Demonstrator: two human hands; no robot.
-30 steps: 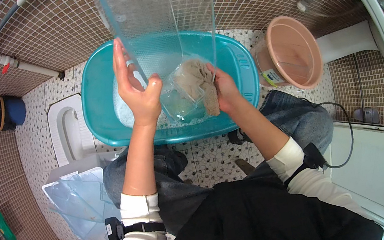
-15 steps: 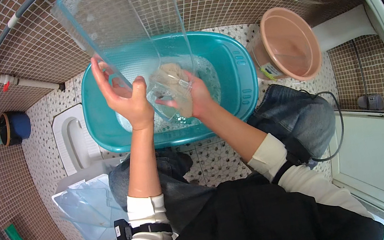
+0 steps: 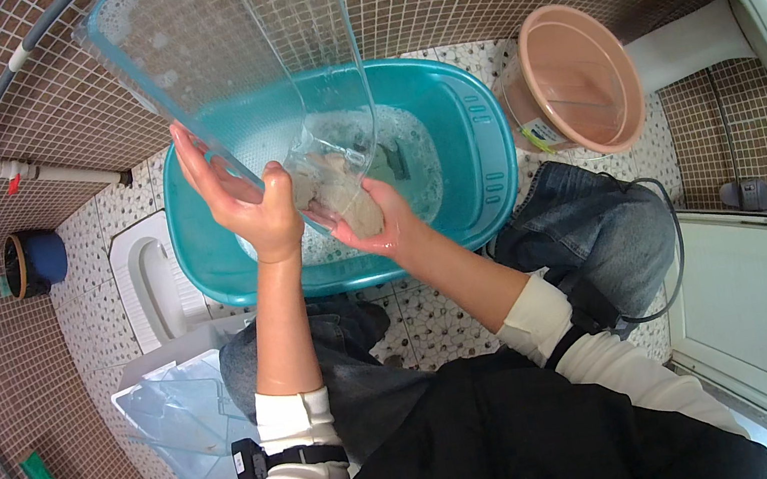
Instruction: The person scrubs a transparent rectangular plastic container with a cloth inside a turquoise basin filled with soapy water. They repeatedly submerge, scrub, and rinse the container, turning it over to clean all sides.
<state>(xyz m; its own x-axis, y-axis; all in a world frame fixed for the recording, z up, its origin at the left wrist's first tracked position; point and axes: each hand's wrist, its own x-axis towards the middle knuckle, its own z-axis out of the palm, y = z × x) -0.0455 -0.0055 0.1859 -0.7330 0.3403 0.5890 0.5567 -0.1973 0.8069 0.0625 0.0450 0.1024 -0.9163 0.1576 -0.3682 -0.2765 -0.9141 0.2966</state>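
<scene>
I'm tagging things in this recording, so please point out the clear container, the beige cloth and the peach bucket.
Clear container (image 3: 226, 58): head view, on a broad see-through face.
Beige cloth (image 3: 358, 213): head view, on its lower part.
Peach bucket (image 3: 578, 42): head view, on its inner wall.

glossy plastic bin (image 3: 216, 59), matt cloth (image 3: 358, 211)

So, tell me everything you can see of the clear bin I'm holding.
The clear bin looks like transparent, faintly bluish plastic, long and boxy with straight walls; the tiled wall shows through it. Whitish suds cling near its upper left, and it looks wet. It is tilted above the teal tub, its far end running past the picture's top. Your left hand supports its left side; your right hand has a beige cloth at its near end.
</scene>
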